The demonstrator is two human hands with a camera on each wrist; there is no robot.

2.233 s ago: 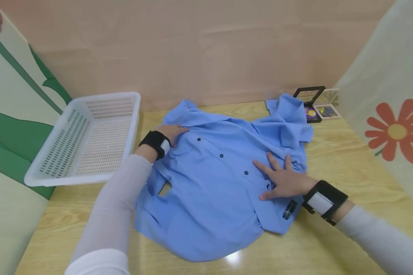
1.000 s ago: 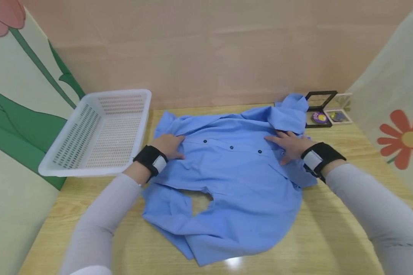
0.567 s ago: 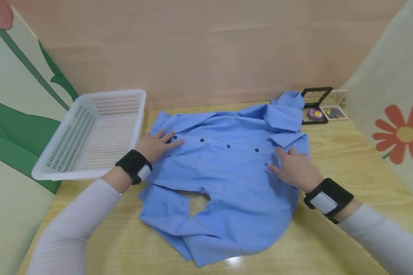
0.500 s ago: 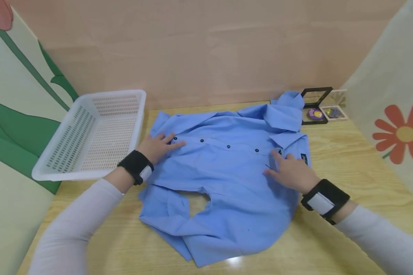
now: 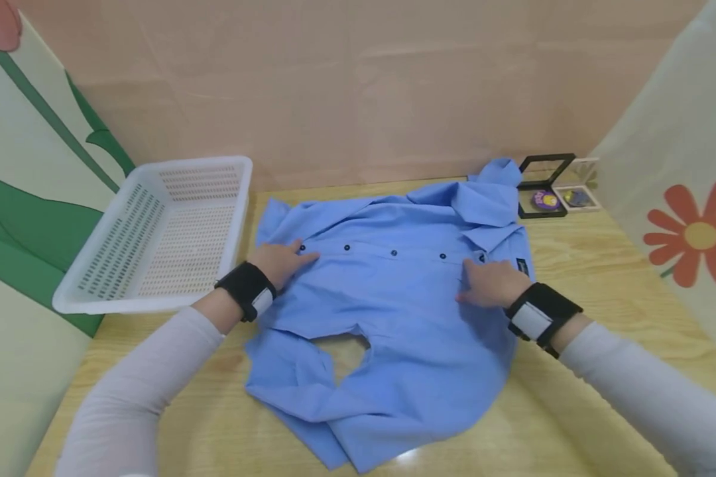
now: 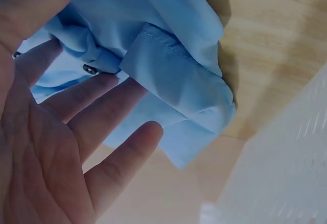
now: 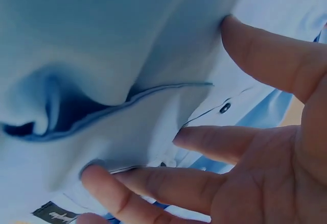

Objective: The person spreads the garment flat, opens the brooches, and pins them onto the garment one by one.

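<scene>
A light-blue button-up shirt (image 5: 388, 291) lies spread sideways on the wooden table, its row of dark buttons running left to right. My left hand (image 5: 279, 262) rests on its left end beside a button; in the left wrist view that hand's fingers (image 6: 113, 109) are spread, and some tips meet the cloth by a folded edge. At the right end, my right hand (image 5: 494, 283) touches the front near the last button. Seen from the right wrist, its thumb and fingers stand apart, with fingertips on the cloth by a seam. A small black label (image 5: 522, 266) shows nearby.
A white perforated plastic basket (image 5: 152, 302) stands at the back left. Back right, a black frame case (image 5: 543, 213) with a purple round item and a pale case (image 5: 577, 199) sit beside the shirt's sleeve. A beige backdrop (image 5: 358, 93) rises behind the table.
The shirt has turned from slanting, so its button row now lies roughly level. Both hands have shifted along it; lately the right hand's fingers draw closer together and the left hand slides slightly right.
</scene>
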